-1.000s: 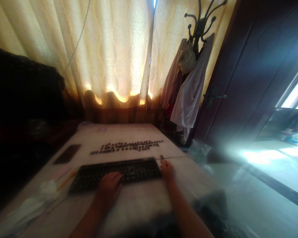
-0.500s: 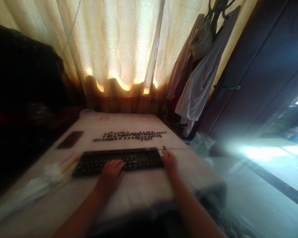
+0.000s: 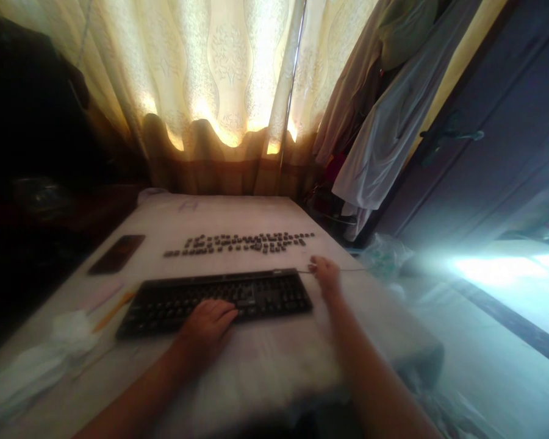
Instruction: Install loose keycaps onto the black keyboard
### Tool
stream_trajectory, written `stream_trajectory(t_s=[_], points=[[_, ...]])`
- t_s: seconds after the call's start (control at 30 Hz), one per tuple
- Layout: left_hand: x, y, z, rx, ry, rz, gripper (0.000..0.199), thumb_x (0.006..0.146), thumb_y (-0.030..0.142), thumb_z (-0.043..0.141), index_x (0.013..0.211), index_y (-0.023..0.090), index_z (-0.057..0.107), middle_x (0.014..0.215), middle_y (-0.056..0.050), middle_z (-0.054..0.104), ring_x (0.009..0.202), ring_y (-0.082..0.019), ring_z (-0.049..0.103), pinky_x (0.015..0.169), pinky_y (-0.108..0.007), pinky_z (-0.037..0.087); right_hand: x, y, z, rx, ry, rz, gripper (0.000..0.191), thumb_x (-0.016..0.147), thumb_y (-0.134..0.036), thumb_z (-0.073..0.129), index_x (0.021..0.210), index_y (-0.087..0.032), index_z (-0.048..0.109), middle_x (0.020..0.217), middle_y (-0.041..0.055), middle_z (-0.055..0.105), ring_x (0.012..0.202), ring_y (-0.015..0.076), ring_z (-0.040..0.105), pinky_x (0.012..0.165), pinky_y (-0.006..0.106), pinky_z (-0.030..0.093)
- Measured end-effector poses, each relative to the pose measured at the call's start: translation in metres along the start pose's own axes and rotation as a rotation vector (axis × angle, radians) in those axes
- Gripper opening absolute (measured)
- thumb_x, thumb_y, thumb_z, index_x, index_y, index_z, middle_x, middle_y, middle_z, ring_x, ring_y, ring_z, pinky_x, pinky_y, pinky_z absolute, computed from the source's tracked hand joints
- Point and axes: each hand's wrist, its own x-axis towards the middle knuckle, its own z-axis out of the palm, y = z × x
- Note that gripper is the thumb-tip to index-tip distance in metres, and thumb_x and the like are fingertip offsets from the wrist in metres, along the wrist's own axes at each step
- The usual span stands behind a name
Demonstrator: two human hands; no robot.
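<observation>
A black keyboard lies near the front of the cloth-covered table, at a slight slant. My left hand rests on its lower middle edge, fingers stretched over the keys. Just off the keyboard's upper right corner is my right hand, its fingers drawn together beside a thin cable. Whatever those fingertips hold, if anything, is too small and blurred to name. Beyond the keyboard, several small dark pieces that look like keycaps lie in uneven rows.
At left are a dark phone, an orange stick-like item and crumpled white tissue. The table ends at a curtain. Clothes hang at right near a door, with a plastic bag below.
My right hand has moved up and away from the keyboard's right edge. My left hand remains on the keyboard. The whole view has shifted a little closer and lower.
</observation>
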Motion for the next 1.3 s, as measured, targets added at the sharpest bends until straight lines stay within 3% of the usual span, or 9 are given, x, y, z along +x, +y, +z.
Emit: stream_trajectory(t_s=[0.2, 0.43, 0.7, 0.87, 1.03, 1.3], points=[[0.020, -0.002, -0.001, -0.036, 0.036, 0.080, 0.024, 0.091, 0.016, 0.052, 0.108, 0.019, 0.068, 0.104, -0.007, 0.075, 0.097, -0.023, 0.066, 0.091, -0.041, 0.052, 0.016, -0.015, 0.025, 0.049, -0.004, 0.008, 0.042, 0.068, -0.049, 0.054, 0.080, -0.013, 0.071, 0.087, 0.0139, 0.075, 0.063, 0.0201, 0.068, 0.042, 0.023, 0.039], [0.054, -0.017, 0.006, -0.023, 0.153, -0.013, 0.024, 0.092, 0.020, 0.050, 0.110, 0.020, 0.067, 0.101, -0.007, 0.075, 0.091, -0.021, 0.069, 0.086, -0.039, 0.055, 0.032, -0.039, 0.052, 0.076, -0.038, -0.076, 0.050, 0.067, -0.061, 0.055, 0.075, -0.014, 0.071, 0.082, 0.0146, 0.076, 0.062, 0.0216, 0.068, 0.044, 0.025, 0.040], [0.047, -0.011, 0.015, -0.025, 0.224, 0.079, 0.021, 0.094, 0.021, 0.049, 0.104, 0.024, 0.067, 0.092, 0.000, 0.078, 0.085, -0.015, 0.072, 0.087, -0.031, 0.053, 0.055, -0.049, 0.077, -0.017, -0.136, -0.183, 0.054, 0.076, -0.061, 0.051, 0.083, -0.012, 0.074, 0.076, 0.0127, 0.075, 0.060, 0.0203, 0.067, 0.049, 0.026, 0.044], [0.041, -0.014, 0.018, -0.075, 0.182, 0.044, 0.023, 0.095, 0.018, 0.047, 0.102, 0.025, 0.068, 0.090, 0.001, 0.078, 0.082, -0.015, 0.072, 0.090, -0.031, 0.052, 0.059, -0.046, 0.081, -0.248, -0.270, -0.264, 0.041, 0.086, -0.045, 0.050, 0.088, -0.014, 0.076, 0.070, 0.0073, 0.074, 0.064, 0.0194, 0.067, 0.059, 0.028, 0.049], [0.041, -0.014, 0.020, -0.133, 0.179, 0.033, 0.025, 0.095, 0.016, 0.046, 0.099, 0.025, 0.069, 0.088, 0.003, 0.078, 0.080, -0.013, 0.072, 0.089, -0.031, 0.052, 0.046, -0.040, 0.087, -0.615, -0.422, -0.368, 0.019, 0.083, -0.026, 0.063, 0.093, -0.023, 0.078, 0.094, 0.0050, 0.076, 0.088, 0.0207, 0.068, 0.082, 0.031, 0.049], [0.046, -0.011, 0.008, -0.188, 0.151, -0.039, 0.021, 0.094, 0.018, 0.050, 0.096, 0.023, 0.070, 0.086, 0.000, 0.076, 0.080, -0.015, 0.070, 0.090, -0.033, 0.050, 0.025, -0.040, 0.102, -1.088, -0.647, -0.444, 0.030, 0.094, -0.028, 0.053, 0.119, -0.028, 0.071, 0.112, 0.0089, 0.068, 0.098, 0.0210, 0.064, 0.082, 0.030, 0.046]])
